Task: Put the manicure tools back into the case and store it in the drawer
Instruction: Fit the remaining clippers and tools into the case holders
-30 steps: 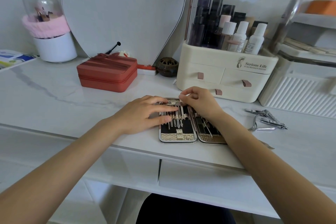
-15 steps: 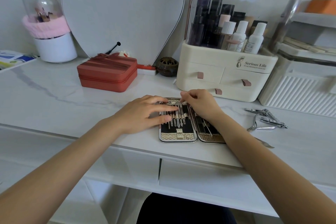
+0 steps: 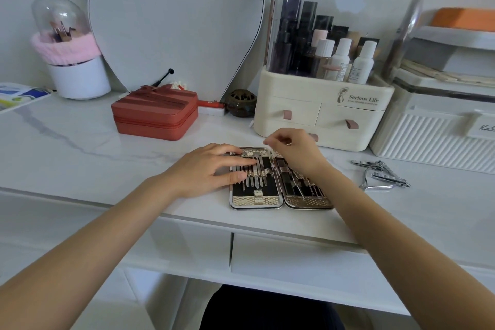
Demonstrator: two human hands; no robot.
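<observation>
On near desk edge, left hand w/ flat fingers pins open case; right hand, fingertips pinched narrow, contents unclear; loose clippers look slick, stiff; grip mid-body.

Manicure case open flat at desk front edge, tools strapped in both halves. Loose clippers and nippers, maybe 3, lie right.

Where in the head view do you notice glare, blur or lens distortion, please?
Head view: a pale glare patch sits on the clear cosmetics organizer lid; the right hand is slightly motion-blurred at its fingertips, while the left hand on the manicure case is sharp; wide-angle bending curves the desk edge; light is soft, with faint shadows.
</observation>
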